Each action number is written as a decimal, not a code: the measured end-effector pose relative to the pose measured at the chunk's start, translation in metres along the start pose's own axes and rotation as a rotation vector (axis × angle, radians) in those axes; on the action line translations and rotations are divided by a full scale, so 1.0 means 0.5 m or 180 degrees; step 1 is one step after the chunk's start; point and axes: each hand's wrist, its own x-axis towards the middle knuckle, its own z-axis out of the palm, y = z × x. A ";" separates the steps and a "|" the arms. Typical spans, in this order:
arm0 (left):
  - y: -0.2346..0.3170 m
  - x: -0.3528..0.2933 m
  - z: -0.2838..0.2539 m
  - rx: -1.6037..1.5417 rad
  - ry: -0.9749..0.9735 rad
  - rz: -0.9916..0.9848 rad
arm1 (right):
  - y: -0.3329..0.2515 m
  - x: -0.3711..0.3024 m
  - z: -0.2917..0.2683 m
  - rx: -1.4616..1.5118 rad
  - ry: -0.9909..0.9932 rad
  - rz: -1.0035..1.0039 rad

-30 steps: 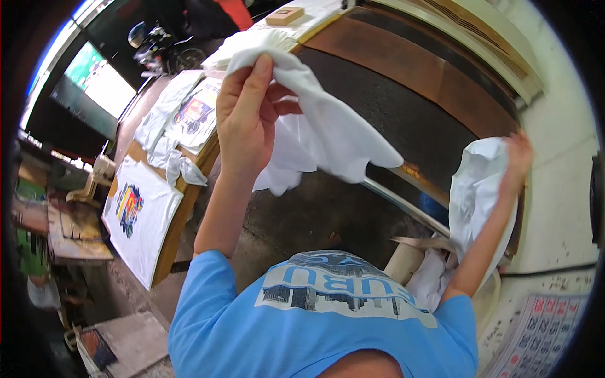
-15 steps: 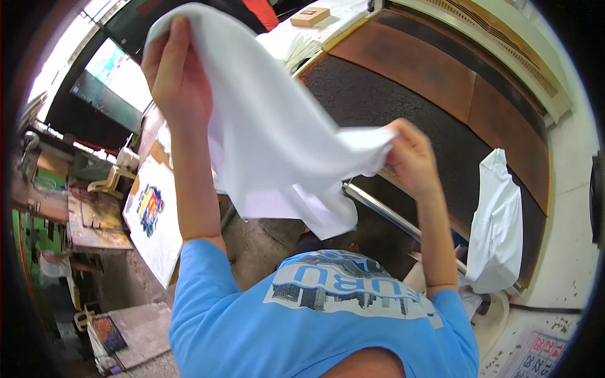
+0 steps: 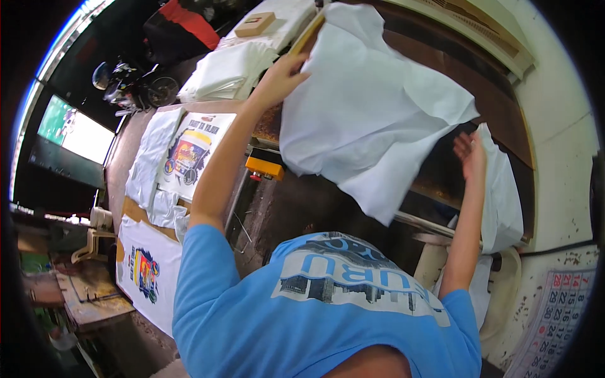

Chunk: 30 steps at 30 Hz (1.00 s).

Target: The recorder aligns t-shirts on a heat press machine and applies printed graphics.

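Head view: left hand [image 3: 277, 79] has its fingers clenched on the upper edge of the white T-shirt [image 3: 372, 107], which is spread over the dark tabletop [image 3: 296, 201]. Right hand [image 3: 469, 154] is released, fingers apart, just beside the shirt's lower right edge; the left is nearer.

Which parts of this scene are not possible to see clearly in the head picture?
- Left hand: its fingertips lie at the edge of the white shirt; the grip is unclear.
- Right hand: open near the shirt's hem; contact cannot be told.
- Dark table: mostly covered by the shirt.
- Calendar: cut off by the picture's rim.
- Motorbike: small, in dark shadow.
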 end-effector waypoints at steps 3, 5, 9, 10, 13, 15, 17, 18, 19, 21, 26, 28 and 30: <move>-0.081 -0.148 0.033 0.0045 -0.0206 -0.1265 | 0.103 -0.084 -0.043 -0.0764 0.0339 -0.0014; -0.092 -0.219 0.054 0.0267 -0.0411 -0.1505 | 0.139 -0.143 -0.037 -0.1067 0.0528 -0.0190; -0.059 -0.291 0.093 0.0331 -0.0562 -0.1452 | 0.178 -0.199 0.020 -0.1764 0.0462 -0.0602; -0.050 -0.296 0.107 0.0349 -0.0454 -0.1359 | 0.191 -0.195 0.034 -0.1839 0.0394 -0.0738; -0.037 -0.287 0.135 0.0597 -0.0464 -0.1020 | 0.199 -0.175 0.098 -0.2612 0.0500 -0.0974; -0.046 -0.290 0.148 0.0748 -0.0445 -0.0903 | 0.196 -0.164 0.160 -0.2984 0.0564 -0.1400; -0.043 -0.288 0.152 0.0917 -0.0332 -0.0892 | 0.199 -0.144 0.209 -0.3552 0.0545 -0.1095; -0.039 -0.288 0.152 0.1097 -0.0215 -0.0901 | 0.198 -0.136 0.230 -0.3894 0.0591 -0.0881; -0.035 -0.291 0.151 0.1099 -0.0210 -0.0896 | 0.206 -0.125 0.234 -0.3889 0.0593 -0.0887; -0.027 -0.289 0.148 0.1460 -0.0275 -0.1255 | 0.236 -0.098 0.239 -0.4458 0.1084 -0.0567; -0.039 -0.290 0.173 0.1412 -0.0247 -0.1066 | 0.251 -0.071 0.182 -0.3539 0.0207 -0.1034; -0.057 -0.292 0.163 0.1165 -0.0386 -0.1197 | 0.206 -0.088 0.176 -0.2116 0.0106 -0.0401; -0.075 -0.275 0.125 0.0892 -0.0194 -0.1181 | 0.132 -0.109 0.140 -0.0768 -0.0008 -0.0201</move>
